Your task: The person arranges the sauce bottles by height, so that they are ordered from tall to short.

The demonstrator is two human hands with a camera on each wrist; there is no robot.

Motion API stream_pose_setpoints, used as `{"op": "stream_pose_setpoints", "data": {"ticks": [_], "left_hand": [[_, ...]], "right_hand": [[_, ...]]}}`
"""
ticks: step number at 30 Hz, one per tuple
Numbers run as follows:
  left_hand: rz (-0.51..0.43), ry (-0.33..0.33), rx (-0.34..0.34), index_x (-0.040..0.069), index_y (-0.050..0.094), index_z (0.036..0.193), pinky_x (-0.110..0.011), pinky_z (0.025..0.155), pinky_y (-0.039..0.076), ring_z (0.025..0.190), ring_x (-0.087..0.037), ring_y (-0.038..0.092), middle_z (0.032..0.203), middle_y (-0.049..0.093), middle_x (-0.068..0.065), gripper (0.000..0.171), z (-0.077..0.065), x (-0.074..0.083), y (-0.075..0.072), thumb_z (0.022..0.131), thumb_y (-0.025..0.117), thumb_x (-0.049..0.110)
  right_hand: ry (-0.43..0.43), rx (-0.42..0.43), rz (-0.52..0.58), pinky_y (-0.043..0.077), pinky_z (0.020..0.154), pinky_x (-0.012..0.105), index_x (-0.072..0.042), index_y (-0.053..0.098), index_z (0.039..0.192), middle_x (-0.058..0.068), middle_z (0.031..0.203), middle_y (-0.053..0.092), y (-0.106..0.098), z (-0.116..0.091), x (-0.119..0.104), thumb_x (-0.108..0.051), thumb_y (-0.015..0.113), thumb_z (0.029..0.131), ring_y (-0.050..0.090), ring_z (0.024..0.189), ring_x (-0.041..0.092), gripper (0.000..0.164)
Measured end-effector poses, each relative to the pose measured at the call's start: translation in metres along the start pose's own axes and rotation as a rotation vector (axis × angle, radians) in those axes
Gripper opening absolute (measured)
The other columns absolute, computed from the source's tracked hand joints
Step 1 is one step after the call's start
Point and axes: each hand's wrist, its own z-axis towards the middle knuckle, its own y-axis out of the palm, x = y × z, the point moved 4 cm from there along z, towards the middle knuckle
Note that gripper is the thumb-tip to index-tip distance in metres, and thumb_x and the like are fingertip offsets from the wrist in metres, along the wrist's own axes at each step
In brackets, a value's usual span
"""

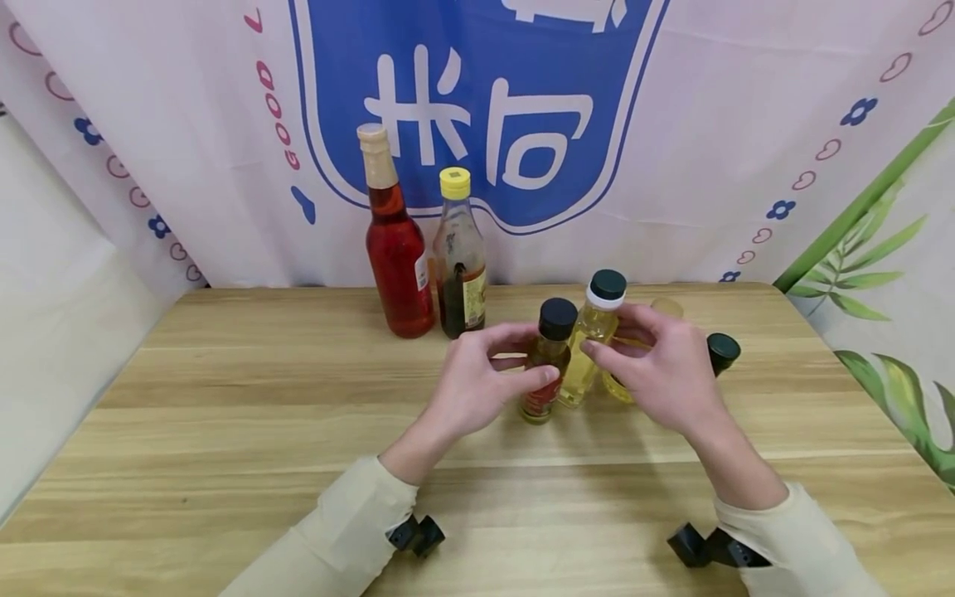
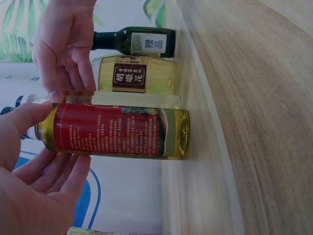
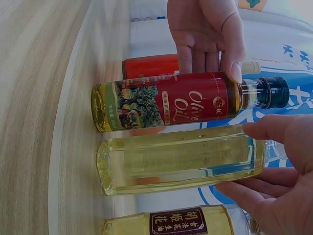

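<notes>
My left hand (image 1: 477,377) holds a small olive oil bottle (image 3: 181,102) with a red label and black cap, thumb on one side and fingers on the other. Upright beside it is a clear bottle of pale yellow oil (image 3: 181,159) with a dark green cap, which my right hand (image 1: 667,369) grips near the neck between thumb and fingers. The two bottles are close together, their bases at or near the tabletop. Partly hidden behind my right hand in the head view is a peanut oil bottle (image 2: 137,76) with a dark label.
A dark green bottle (image 2: 149,44) with a white label stands at the far right of the group. Toward the back of the wooden table (image 1: 246,398) stand a tall red bottle (image 1: 399,274) and a yellow-capped bottle (image 1: 462,282), near a printed cloth (image 1: 656,166).
</notes>
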Motion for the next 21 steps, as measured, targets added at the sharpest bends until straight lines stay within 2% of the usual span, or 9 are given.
{"op": "stream_pose_setpoints", "data": {"ticks": [5,13,17,21], "left_hand": [[0.006,0.007,-0.001,0.010,0.071,0.136,-0.042,0.105,0.062,0.122,-0.025,0.073,0.136,0.073,-0.009,0.050,0.000,0.000,0.000,0.090,0.086,0.014],[-0.006,0.012,-0.003,0.009,0.071,0.136,-0.047,0.106,0.060,0.122,-0.026,0.073,0.136,0.073,-0.010,0.050,0.000,-0.001,0.002,0.089,0.087,0.013],[0.000,0.013,-0.004,0.009,0.071,0.136,-0.047,0.106,0.060,0.123,-0.027,0.073,0.136,0.073,-0.010,0.050,0.000,0.000,0.001,0.089,0.086,0.013],[-0.002,0.016,-0.001,0.009,0.071,0.136,-0.048,0.106,0.060,0.123,-0.027,0.073,0.136,0.073,-0.010,0.049,-0.001,0.000,0.000,0.089,0.086,0.012]], "right_hand": [[-0.004,0.012,-0.004,0.064,0.090,0.036,0.001,0.068,0.137,0.027,0.129,0.073,0.001,-0.001,-0.002,-0.019,0.083,0.093,0.075,0.116,0.041,0.050],[-0.028,0.058,-0.050,0.063,0.089,0.035,-0.002,0.070,0.134,0.023,0.127,0.075,-0.001,-0.002,-0.005,-0.015,0.084,0.092,0.075,0.116,0.039,0.046],[-0.042,0.089,-0.039,0.063,0.089,0.033,-0.001,0.070,0.134,0.023,0.126,0.075,-0.004,0.000,-0.009,-0.016,0.084,0.092,0.075,0.116,0.038,0.047],[-0.034,0.076,-0.020,0.062,0.091,0.033,-0.001,0.068,0.136,0.024,0.129,0.074,-0.004,0.007,-0.015,-0.017,0.083,0.093,0.074,0.120,0.039,0.049]]}}
